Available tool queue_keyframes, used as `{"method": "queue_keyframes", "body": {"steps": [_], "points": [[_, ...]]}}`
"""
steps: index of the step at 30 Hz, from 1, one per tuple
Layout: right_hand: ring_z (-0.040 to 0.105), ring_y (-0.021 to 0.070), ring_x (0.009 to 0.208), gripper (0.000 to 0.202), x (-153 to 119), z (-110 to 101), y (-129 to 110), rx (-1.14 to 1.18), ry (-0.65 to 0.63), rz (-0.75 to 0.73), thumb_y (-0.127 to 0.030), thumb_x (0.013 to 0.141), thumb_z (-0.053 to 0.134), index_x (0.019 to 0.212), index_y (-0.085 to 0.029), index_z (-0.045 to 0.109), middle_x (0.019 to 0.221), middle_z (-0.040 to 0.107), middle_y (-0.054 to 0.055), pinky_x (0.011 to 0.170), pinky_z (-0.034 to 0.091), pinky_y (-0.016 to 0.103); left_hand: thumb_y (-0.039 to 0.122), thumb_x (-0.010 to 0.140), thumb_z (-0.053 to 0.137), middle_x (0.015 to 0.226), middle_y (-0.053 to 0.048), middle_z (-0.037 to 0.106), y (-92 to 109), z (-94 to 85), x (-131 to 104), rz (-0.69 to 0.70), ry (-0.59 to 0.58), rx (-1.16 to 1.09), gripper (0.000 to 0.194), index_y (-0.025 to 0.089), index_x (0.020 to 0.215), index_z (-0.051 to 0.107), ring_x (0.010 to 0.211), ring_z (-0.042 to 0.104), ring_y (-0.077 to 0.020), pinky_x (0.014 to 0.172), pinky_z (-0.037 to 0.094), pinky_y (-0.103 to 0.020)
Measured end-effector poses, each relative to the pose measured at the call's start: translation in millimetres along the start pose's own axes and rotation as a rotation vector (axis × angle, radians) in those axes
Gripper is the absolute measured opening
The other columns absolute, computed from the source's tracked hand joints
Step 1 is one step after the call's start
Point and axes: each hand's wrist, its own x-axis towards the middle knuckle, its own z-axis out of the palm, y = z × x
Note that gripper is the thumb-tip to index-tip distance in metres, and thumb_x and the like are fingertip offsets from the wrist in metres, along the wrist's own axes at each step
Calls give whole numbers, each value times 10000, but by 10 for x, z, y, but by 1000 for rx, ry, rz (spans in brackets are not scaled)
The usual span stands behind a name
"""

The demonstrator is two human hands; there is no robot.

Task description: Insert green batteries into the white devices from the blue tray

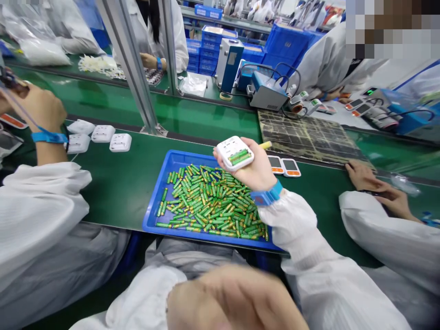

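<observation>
My right hand (pixel 256 169), wearing a blue wristband, holds a small white electronic device (pixel 225 150) above the tray, its back facing up. Green batteries (pixel 239 157) lie in the device's open compartment. Beside this hand a short yellow stick-like piece (pixel 266 145) sticks out; whether the hand holds it cannot be made out. Below it stands a blue tray (pixel 154 201) of loose green and gold AAA-size batteries (pixel 206 197). Close to the camera, my left hand (pixel 230 298) is smeared by motion, in front of the tray's near edge, its fingers unclear.
White devices (pixel 120 142) lie at left near a co-worker's hand (pixel 44 107). Two with screens and orange buttons (pixel 291 167) lie right of the tray. Another co-worker's hands (pixel 381 188) rest at right. A metal post (pixel 132 64) rises behind the green bench (pixel 113 183).
</observation>
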Motion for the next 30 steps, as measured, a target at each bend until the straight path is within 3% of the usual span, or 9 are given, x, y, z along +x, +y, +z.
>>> {"method": "queue_keyframes", "body": {"steps": [2, 4, 6, 11, 16, 19, 21, 25, 30], "points": [[700, 257, 874, 203, -129, -5, 91, 0, -24, 32, -347, 867, 527, 970, -187, 595, 909, 739, 91, 697, 621, 446, 646, 815, 594, 931, -32, 701, 19, -158, 260, 184, 319, 200, 446, 318, 1118, 602, 902, 699, -249, 792, 573, -401], [708, 269, 891, 237, -280, -43, 191, 10, -50, 15, -362, 881, 510, 991, -182, 616, 926, 748, 95, 754, 613, 491, 487, 724, 773, 1225, -62, 610, -55, -327, 460, 238, 765, 577, 609, 316, 1246, 509, 1167, 592, -271, 1018, 483, -455], [715, 279, 886, 271, -453, -103, 314, 26, -54, -5, -386, 877, 507, 983, -179, 645, 916, 752, 96, 788, 605, 510, 460, 638, 836, 1391, -105, 477, -187, -462, 575, 179, 965, 858, 851, 291, 1355, 410, 1328, 449, -319, 1126, 370, -523], [717, 292, 836, 291, -766, -280, 663, 17, 112, -99, -466, 819, 587, 924, -220, 699, 806, 744, 62, 782, 599, 490, 437, 567, 877, 1341, -109, 495, -441, -566, 613, 99, 805, 1003, 890, 265, 1322, 440, 1307, 435, -324, 1081, 418, -507], [688, 227, 745, 364, -693, -498, 834, -145, 228, -210, -594, 821, 614, 836, -233, 655, 718, 699, 8, 743, 565, 394, 328, 551, 860, 1236, -91, 557, -450, -667, 528, 91, 759, 957, 760, 260, 1217, 501, 1232, 515, -314, 1040, 441, -517], [649, 171, 683, 393, -651, -639, 831, -241, 319, -428, -614, 865, 561, 845, -232, 648, 697, 672, -10, 691, 524, 323, 273, 549, 843, 1235, -92, 579, -413, -742, 456, 41, 767, 1025, 762, 253, 1222, 485, 1271, 511, -331, 1089, 378, -554], [596, 130, 591, 304, -677, -703, 812, -264, 364, -600, -513, 894, 566, 819, -231, 650, 610, 620, -38, 730, 509, 309, 259, 544, 841, 1234, -89, 601, -391, -765, 421, -10, 740, 1083, 774, 250, 1226, 474, 1302, 496, -339, 1097, 354, -560], [466, 101, 417, 25, -772, -708, 815, -320, 169, -705, -262, 848, 603, 855, -253, 582, 455, 525, -115, 938, 484, 440, 286, 537, 834, 1198, -77, 639, -380, -778, 406, -31, 690, 1196, 764, 245, 1207, 469, 1261, 530, -334, 1068, 354, -544], [448, 103, 398, 240, -799, -606, 910, -394, 70, -744, -158, 772, 639, 738, -246, 418, 485, 585, -121, 973, 465, 573, 297, 509, 821, 1185, -76, 634, -398, -796, 420, -33, 730, 1254, 764, 240, 1180, 459, 1150, 583, -308, 1006, 381, -507]]}}
